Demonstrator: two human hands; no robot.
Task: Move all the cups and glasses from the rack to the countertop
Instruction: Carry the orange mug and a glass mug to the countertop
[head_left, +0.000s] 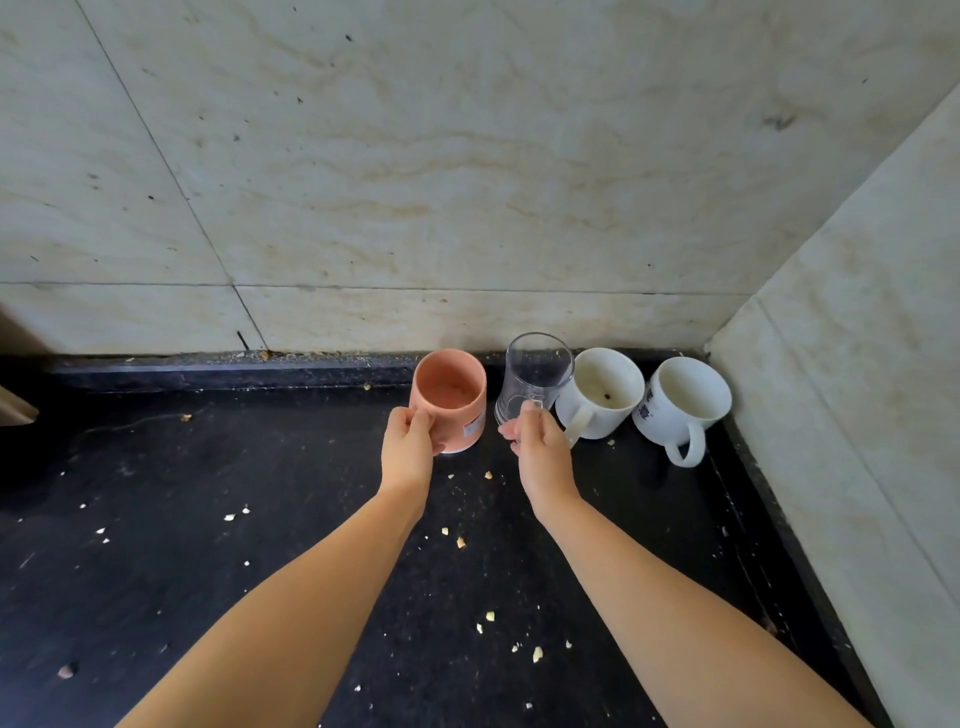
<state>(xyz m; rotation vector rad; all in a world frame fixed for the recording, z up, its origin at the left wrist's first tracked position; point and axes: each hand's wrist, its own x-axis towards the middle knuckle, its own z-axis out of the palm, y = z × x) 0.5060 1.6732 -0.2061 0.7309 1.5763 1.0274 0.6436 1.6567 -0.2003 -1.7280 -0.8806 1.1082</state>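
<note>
Four vessels stand in a row at the back of the black countertop (260, 519), near the corner. A pink cup (452, 395) is at the left, and my left hand (408, 447) grips its near side. To its right a clear glass (537, 371) stands upright, held at its lower near side by my right hand (537, 447). Further right are a white mug (605, 389) with a dark speck inside and a second white mug (685, 402) with blue print, its handle facing me. No rack is in view.
Marble-tiled walls (467, 182) close the counter at the back and on the right (857, 415), forming a corner. Pale crumbs are scattered over the countertop. A beige object (15, 410) pokes in at the left edge.
</note>
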